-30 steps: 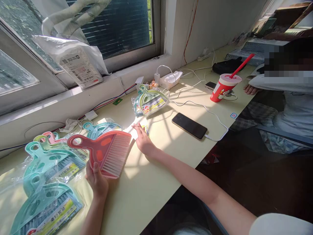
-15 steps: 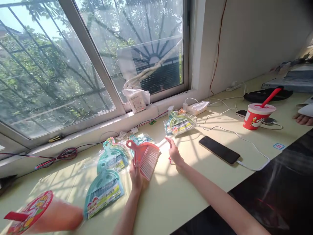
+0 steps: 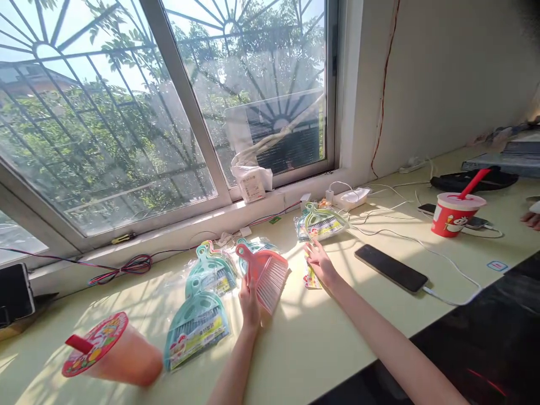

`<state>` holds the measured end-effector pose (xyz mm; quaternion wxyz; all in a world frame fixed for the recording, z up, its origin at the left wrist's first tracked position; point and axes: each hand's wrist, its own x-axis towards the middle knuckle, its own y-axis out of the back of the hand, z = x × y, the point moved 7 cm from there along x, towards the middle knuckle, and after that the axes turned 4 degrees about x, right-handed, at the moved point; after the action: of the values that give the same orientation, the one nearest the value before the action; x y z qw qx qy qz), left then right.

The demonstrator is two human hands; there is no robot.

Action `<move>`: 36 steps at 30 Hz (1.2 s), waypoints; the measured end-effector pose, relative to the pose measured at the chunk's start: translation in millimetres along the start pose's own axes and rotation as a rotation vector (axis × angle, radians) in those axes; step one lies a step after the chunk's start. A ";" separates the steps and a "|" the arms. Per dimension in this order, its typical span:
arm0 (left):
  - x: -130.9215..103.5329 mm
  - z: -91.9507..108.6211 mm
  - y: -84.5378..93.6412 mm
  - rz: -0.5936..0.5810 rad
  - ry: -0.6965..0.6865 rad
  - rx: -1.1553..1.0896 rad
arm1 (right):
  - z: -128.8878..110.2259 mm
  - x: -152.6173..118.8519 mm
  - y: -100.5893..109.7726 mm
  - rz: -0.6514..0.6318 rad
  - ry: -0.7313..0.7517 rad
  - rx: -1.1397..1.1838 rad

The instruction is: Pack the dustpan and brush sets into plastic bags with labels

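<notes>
My left hand (image 3: 250,304) is closed on a pink dustpan (image 3: 258,264) with a pale-bristled brush set in it, holding it tilted above the table. My right hand (image 3: 321,264) reaches over a small stack of printed cards (image 3: 311,277). Its fingers are stretched out and somewhat apart, touching the top of the stack or just above it. To the left lie teal dustpan sets in clear bags with printed labels, the nearest bagged set (image 3: 196,329) in front. Beyond my right hand sits another bagged green and teal set (image 3: 323,222).
A drink cup with a red straw (image 3: 126,351) stands at front left, and a red cup (image 3: 455,216) at the right. A phone (image 3: 391,268) with a white charging cable lies right of my arm. Another person's hand (image 3: 531,219) shows at the right edge.
My view has shifted, so everything appears lower and further right. My right hand has uncovered more of the card stack, its fingers now spread over it. My left hand still holds the pink dustpan.
</notes>
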<state>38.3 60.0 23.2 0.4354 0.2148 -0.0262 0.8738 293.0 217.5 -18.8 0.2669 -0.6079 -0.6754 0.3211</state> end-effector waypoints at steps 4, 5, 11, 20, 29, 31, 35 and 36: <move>-0.2 0.1 -1.5 -0.018 0.044 0.064 | -8.7 -2.4 -14.4 -0.175 0.015 0.003; -0.2 1.1 -1.6 -0.018 0.044 0.070 | -10.2 -3.8 -17.8 -0.212 0.007 0.016; 0.9 -1.0 -2.5 -0.018 0.065 0.092 | -15.4 -6.5 -23.7 -0.261 -0.036 0.060; 1.6 0.8 -4.1 -0.003 0.068 0.102 | -15.9 -8.0 -28.9 -0.356 -0.065 0.030; 0.7 0.2 -5.1 0.001 0.077 0.126 | -15.9 -14.7 -30.3 -0.339 -0.145 0.110; 1.0 -1.0 -5.4 0.002 0.077 0.127 | -19.2 -16.6 -31.6 -0.324 -0.145 0.143; 1.4 -3.2 -6.8 0.000 0.092 0.070 | -23.3 -19.3 -34.1 -0.314 -0.146 0.184; 1.3 -3.6 -7.0 0.000 0.097 0.061 | -23.8 -19.6 -34.4 -0.313 -0.143 0.187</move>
<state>41.7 66.2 19.5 0.4294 0.1852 0.0216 0.8837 290.8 198.8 23.4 0.3201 -0.4437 -0.7461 0.3796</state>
